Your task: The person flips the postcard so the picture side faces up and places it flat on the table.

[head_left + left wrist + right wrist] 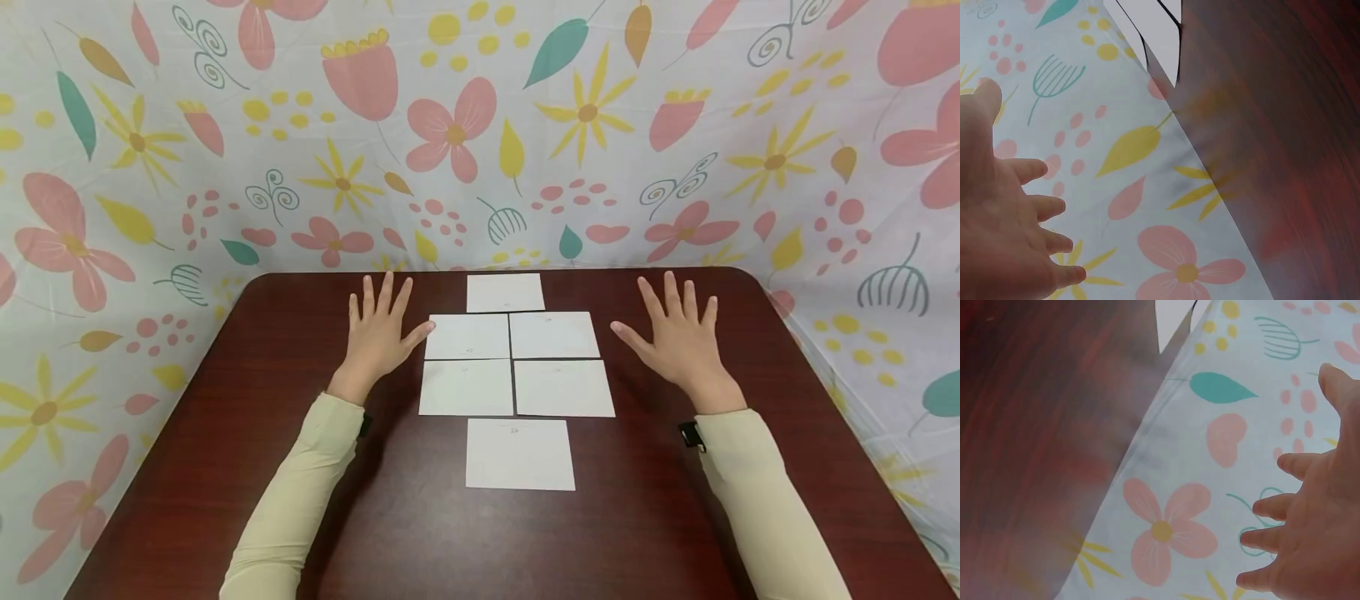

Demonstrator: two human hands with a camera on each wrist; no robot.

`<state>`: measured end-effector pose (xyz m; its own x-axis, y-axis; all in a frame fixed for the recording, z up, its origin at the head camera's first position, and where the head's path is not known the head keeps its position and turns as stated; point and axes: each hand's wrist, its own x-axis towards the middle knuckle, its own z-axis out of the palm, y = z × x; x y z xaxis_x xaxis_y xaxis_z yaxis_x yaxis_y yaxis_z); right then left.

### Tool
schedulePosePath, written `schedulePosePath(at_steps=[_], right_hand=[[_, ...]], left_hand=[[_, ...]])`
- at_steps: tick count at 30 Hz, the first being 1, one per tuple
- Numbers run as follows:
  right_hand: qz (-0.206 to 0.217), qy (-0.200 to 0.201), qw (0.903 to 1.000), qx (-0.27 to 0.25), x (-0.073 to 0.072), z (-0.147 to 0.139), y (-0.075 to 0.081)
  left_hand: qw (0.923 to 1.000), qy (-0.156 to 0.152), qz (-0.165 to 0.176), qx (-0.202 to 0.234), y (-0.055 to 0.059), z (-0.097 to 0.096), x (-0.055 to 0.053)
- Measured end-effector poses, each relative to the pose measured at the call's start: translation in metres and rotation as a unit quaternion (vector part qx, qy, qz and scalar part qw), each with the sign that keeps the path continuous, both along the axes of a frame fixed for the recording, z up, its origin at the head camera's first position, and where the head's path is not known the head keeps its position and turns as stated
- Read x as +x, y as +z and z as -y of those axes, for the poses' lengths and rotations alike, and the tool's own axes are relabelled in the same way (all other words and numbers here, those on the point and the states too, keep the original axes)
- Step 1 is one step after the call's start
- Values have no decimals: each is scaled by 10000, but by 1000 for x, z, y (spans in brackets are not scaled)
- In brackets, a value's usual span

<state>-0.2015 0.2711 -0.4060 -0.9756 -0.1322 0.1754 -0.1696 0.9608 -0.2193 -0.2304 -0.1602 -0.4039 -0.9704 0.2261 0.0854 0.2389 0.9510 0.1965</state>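
Observation:
Several white paper sheets lie on the dark table: a back sheet (506, 292), two middle rows of two, including the upper left sheet (467, 337) and lower right sheet (564, 388), and a front sheet (519, 455). Each bears a small faint mark. My left hand (378, 333), fingers spread, is left of the sheets, its thumb tip by the upper left sheet's edge. On the other side my right hand (681, 342) has its fingers spread too, apart from the sheets. Both wrist views show straight fingers with nothing held, the left hand (1010, 212) and the right hand (1316, 512).
The dark red-brown table (300, 417) has rounded back corners. A white cloth (480, 150) printed with flowers and leaves hangs behind it and along both sides. A dark band (692, 435) shows at the right wrist.

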Motion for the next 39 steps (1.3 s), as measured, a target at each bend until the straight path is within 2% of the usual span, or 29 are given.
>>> schedulePosePath(at_steps=[10, 17, 24, 30, 39], right_hand=[[8, 188, 9996, -215, -15, 8, 14], [-20, 323, 9989, -352, -27, 14, 21], [157, 530, 9969, -558, -40, 21, 25], [254, 699, 9940, -804, -52, 30, 28], [608, 922, 9844, -1368, -69, 46, 29]], left_hand=[[9980, -201, -466, 367, 5, -4, -5], [9925, -402, -837, 798, 11, -12, -13], [9862, -574, -1075, 1119, 13, -22, -24], [9822, -627, -894, 1527, 12, -29, -34], [9736, -411, -414, 2208, 12, -42, -47]])
